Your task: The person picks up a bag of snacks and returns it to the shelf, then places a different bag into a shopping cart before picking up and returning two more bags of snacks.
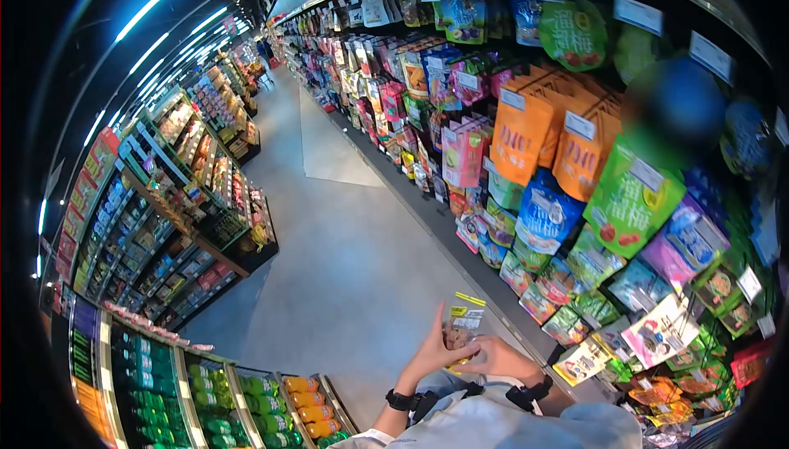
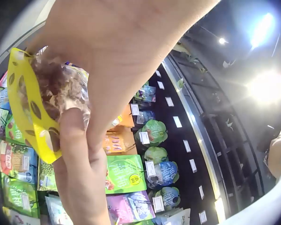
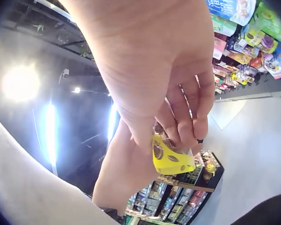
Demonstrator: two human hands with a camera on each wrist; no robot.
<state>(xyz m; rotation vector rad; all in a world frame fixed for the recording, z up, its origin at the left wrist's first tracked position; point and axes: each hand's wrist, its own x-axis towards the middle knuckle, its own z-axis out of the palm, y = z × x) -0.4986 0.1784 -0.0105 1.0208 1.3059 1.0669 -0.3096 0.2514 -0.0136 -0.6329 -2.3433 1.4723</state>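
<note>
A small clear bag (image 1: 462,326) with yellow printed ends and brown pieces inside is held in front of the body. The left hand (image 1: 429,355) grips its left side, and the right hand (image 1: 503,360) holds the lower right part. Seen from the left wrist, the bag (image 2: 61,91) shows a yellow bottom band with brown shapes; the left hand (image 2: 114,51) covers its top, and the right thumb lies against it. In the right wrist view, the right hand (image 3: 145,61) curls its fingers over the bag (image 3: 171,160), hiding most of it.
Hanging snack pouches (image 1: 526,128) fill the wall rack on the right. Shelves of bottles (image 1: 209,396) stand at lower left, with a stocked display (image 1: 193,178) farther back. A grey floor aisle (image 1: 329,260) runs between them.
</note>
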